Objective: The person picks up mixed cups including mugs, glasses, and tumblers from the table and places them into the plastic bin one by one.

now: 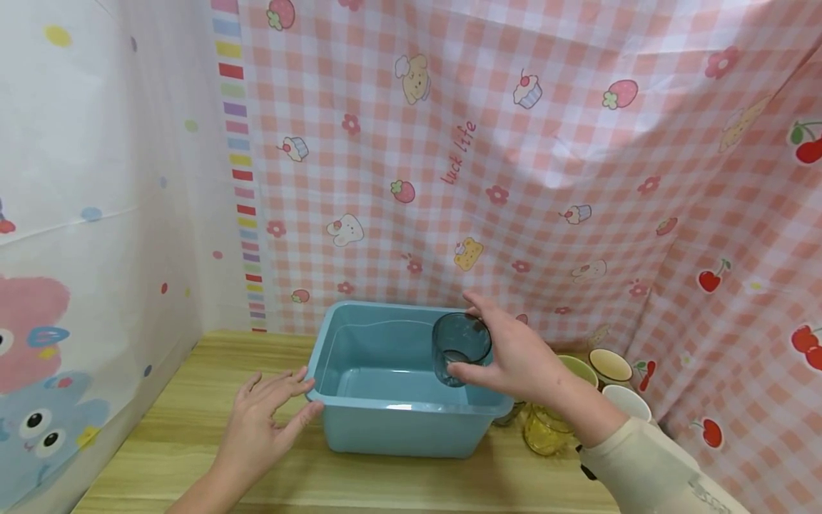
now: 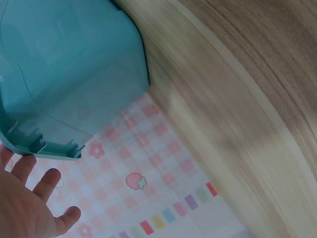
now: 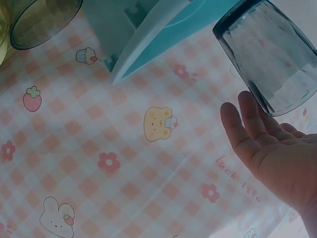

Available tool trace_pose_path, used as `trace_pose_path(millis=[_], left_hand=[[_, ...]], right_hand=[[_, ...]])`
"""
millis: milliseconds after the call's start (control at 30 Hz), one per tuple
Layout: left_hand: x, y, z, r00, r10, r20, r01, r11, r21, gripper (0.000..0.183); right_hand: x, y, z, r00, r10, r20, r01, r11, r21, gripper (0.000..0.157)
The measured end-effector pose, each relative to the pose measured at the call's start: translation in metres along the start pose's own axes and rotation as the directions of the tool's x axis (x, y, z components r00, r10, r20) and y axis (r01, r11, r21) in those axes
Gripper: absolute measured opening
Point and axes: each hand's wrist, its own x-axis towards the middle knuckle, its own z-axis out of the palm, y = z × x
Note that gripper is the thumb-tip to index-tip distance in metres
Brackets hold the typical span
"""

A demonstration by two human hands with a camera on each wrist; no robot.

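Observation:
A blue plastic basin (image 1: 404, 432) stands on the wooden table, its inside bare where it shows. My right hand (image 1: 520, 357) holds a dark, see-through glass (image 1: 459, 343) tilted over the basin's right part, thumb on the near side and fingers on the far side. In the right wrist view the glass (image 3: 272, 54) rests against the fingers of that hand and nothing shows inside it. With fingers spread, my left hand (image 1: 266, 421) touches the basin's left rim at its fingertips; the left wrist view also shows the fingers at the rim.
Right of the basin several cups crowd together: a yellow glass (image 1: 544, 439), a green-rimmed cup (image 1: 580, 369), a cream-coloured cup (image 1: 610, 365) and a white cup (image 1: 628, 402). My right forearm hides part of them. A pink checked cloth (image 1: 385, 143) hangs close behind the basin.

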Motion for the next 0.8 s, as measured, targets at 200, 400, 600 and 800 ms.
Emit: trace_pose_path(millis=[200, 400, 600, 800], left_hand=[[0.001, 0.002, 0.000, 1.000, 0.002, 0.006, -0.002, 1.000, 0.004, 0.041], [0.002, 0.003, -0.001, 1.000, 0.002, 0.004, -0.002, 1.000, -0.003, 0.041], [0.003, 0.003, -0.001, 1.000, -0.019, 0.013, 0.019, 1.000, -0.009, 0.041], [0.002, 0.003, -0.001, 0.999, -0.038, 0.020, 0.039, 0.999, -0.018, 0.040]], right_hand=[[0.003, -0.005, 0.003, 1.000, 0.002, 0.010, -0.002, 1.000, -0.004, 0.109], [0.007, -0.009, 0.007, 1.000, 0.001, 0.010, -0.001, 1.000, -0.009, 0.108], [0.011, -0.012, 0.010, 1.000, 0.001, 0.013, -0.001, 1.000, 0.017, 0.107], [0.015, -0.015, 0.016, 0.999, 0.019, 0.028, -0.020, 0.999, 0.036, 0.107]])
